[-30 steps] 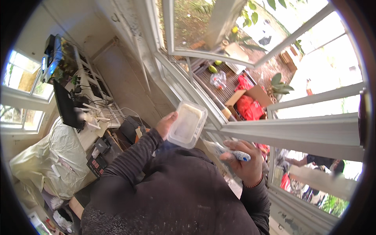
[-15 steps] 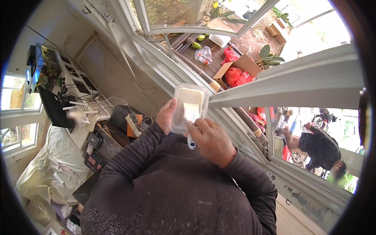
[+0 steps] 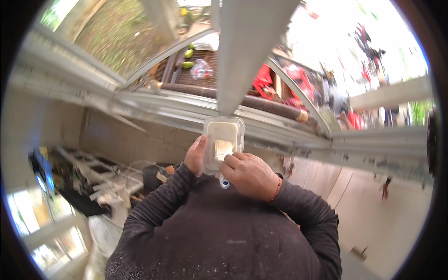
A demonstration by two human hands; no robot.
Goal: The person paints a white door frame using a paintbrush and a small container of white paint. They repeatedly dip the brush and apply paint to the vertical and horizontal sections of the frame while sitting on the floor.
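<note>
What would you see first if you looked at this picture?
Right in the middle, the left hand holds up a clear plastic tub with pale cream-coloured stuff inside. The right hand dips a small brush with a blue and white handle into it. Behind them runs a big white window frame, with green fruits and red things outside.

The left hand (image 3: 195,155) grips a clear plastic tub (image 3: 223,142) of white paste by its side. The right hand (image 3: 249,174) dips a small brush (image 3: 222,151) into it, blue handle end poking below the fingers. A white window frame (image 3: 247,51) stands just behind.
</note>
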